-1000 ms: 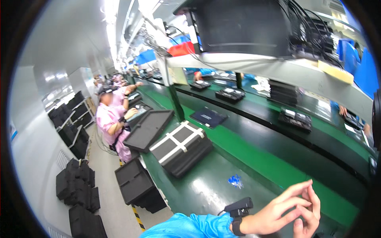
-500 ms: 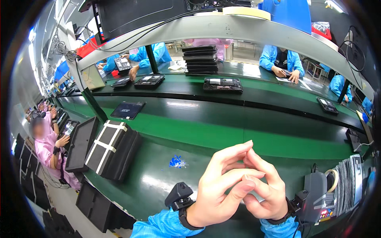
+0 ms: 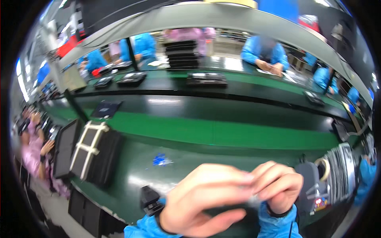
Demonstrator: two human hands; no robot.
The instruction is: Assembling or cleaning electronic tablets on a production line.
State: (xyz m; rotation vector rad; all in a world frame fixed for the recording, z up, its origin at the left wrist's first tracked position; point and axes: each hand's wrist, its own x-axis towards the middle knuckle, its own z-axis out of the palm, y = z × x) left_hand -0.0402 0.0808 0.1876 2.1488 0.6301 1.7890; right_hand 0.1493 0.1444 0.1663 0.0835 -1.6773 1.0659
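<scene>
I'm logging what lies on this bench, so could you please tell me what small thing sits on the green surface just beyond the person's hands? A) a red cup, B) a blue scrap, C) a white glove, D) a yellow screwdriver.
B: a small crumpled blue scrap lies on the green bench, beyond the left hand and right hand, which meet fingertip to fingertip; no cup, screwdriver or glove shows there.

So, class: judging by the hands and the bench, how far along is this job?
Done: nothing finished shows; the green bench before the person is bare except a blue scrap. In hand: the left hand and right hand meet, fingertips pinching something small and pale, too blurred to name. Left: a black stack with white strips lies untouched at the left.
</scene>
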